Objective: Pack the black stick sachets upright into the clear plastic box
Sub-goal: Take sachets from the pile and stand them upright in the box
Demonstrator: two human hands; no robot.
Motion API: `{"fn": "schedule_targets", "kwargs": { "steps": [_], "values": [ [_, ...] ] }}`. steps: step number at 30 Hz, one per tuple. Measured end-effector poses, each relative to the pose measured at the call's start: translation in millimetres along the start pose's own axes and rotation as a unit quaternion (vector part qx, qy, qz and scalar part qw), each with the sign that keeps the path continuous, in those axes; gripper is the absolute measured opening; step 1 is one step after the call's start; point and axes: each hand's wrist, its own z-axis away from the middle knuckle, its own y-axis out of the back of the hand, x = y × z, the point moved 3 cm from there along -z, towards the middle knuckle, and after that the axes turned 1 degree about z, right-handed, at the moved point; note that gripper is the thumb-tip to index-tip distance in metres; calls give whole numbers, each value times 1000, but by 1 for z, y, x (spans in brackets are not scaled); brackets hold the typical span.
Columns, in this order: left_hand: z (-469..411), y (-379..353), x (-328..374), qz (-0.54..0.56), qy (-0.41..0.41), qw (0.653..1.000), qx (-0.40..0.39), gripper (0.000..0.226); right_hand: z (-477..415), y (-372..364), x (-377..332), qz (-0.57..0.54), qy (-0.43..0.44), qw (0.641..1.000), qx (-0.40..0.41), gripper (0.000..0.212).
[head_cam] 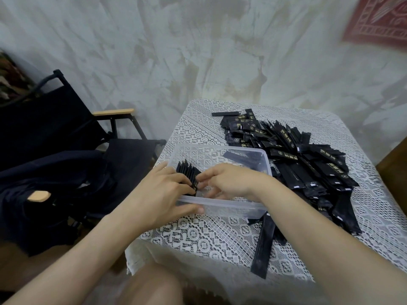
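Left hand (160, 194) grips the upright sachets (186, 169) in the box (231, 206). Right hand (231, 181) fingers pinch them too, I think. Loose pile (297, 164) sits just beside on the bench (198, 238).

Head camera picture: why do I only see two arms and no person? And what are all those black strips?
The camera sits on the person's head and looks down, so you see what they see: their own arms. There is no robot here, just two bare hands. On a table with a lace cloth stands a clear plastic box. To its right lies a big pile of black stick sachets, which are little sealed packets. Inside the box, a row of sachets stands on end. The left hand curls over that row, with its thumb outside the box's near wall. The right hand seems to pinch the row's other end. A black folding chair stands at the left.
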Motion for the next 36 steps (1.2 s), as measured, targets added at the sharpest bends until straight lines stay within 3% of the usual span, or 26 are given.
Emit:
{"fn": "schedule_targets", "kwargs": {
  "steps": [10,18,24,29,32,34,36],
  "values": [
    [-2,3,-1,-4,-15,1000,-24,65,-7,-6,-3,-39,-2,999,-4,46],
    [-5,5,0,-18,13,993,-115,68,-5,-7,-2,-12,13,1000,-2,47],
    [-5,6,3,-16,16,993,-114,67,2,-3,0,-1,16,1000,19,44],
    [-5,3,1,-9,10,995,-99,69,28,31,5,-12,63,991,119,35],
    [-6,1,-2,19,25,994,-100,71,64,67,14,-91,102,964,230,27],
    [-8,1,-2,34,35,994,-100,73,89,92,36,-131,87,933,324,24],
    [-8,0,-2,40,39,994,-93,77,104,112,71,-68,20,910,409,18]
  ]
}}
